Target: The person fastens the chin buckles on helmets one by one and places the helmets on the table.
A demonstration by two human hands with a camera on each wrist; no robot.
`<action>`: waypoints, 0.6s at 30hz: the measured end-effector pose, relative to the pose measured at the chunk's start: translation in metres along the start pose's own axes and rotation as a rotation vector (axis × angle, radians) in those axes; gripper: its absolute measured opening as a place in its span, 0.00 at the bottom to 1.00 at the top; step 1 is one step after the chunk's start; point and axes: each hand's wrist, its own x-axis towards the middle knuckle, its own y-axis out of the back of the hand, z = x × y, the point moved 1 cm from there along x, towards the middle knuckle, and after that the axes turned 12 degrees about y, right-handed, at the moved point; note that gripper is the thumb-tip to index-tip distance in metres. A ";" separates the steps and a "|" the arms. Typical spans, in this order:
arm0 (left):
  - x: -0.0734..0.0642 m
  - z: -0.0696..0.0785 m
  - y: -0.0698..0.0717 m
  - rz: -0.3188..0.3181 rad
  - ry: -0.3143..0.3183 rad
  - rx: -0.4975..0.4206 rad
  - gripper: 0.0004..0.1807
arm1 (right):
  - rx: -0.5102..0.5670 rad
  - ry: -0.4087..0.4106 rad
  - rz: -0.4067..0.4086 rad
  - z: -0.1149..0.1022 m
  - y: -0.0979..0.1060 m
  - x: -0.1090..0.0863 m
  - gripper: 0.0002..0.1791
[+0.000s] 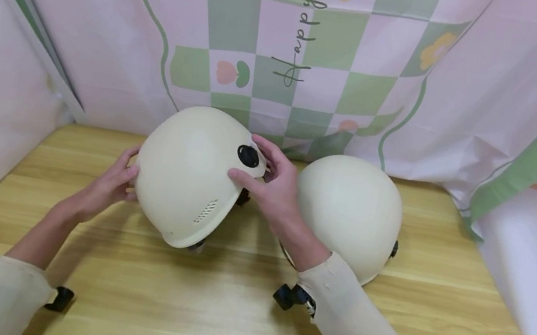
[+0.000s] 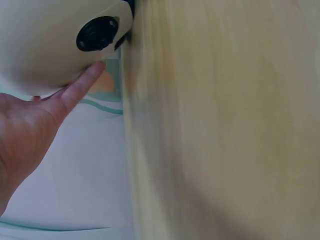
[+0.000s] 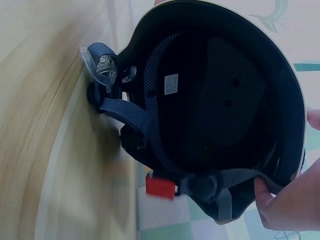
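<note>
Inside the held helmet (image 1: 188,172) are dark padding (image 3: 225,90) and a white label (image 3: 171,84); a red buckle piece (image 3: 160,187) hangs by its rim. The left hand (image 1: 108,185) rests extended fingers against the shell; the right hand (image 1: 278,187) grips the edge. Of two cream helmets, this one tilts above the table (image 1: 222,314), left of the second helmet (image 1: 352,211).
</note>
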 end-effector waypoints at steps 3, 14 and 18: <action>0.000 0.006 -0.002 0.053 -0.004 0.044 0.36 | 0.017 0.008 0.008 -0.001 0.000 0.000 0.37; 0.009 0.050 -0.019 0.313 -0.310 0.447 0.44 | 0.014 0.024 0.006 -0.002 -0.002 0.002 0.36; 0.008 0.063 -0.022 0.325 -0.304 0.604 0.46 | 0.026 0.032 0.010 -0.001 -0.002 0.003 0.36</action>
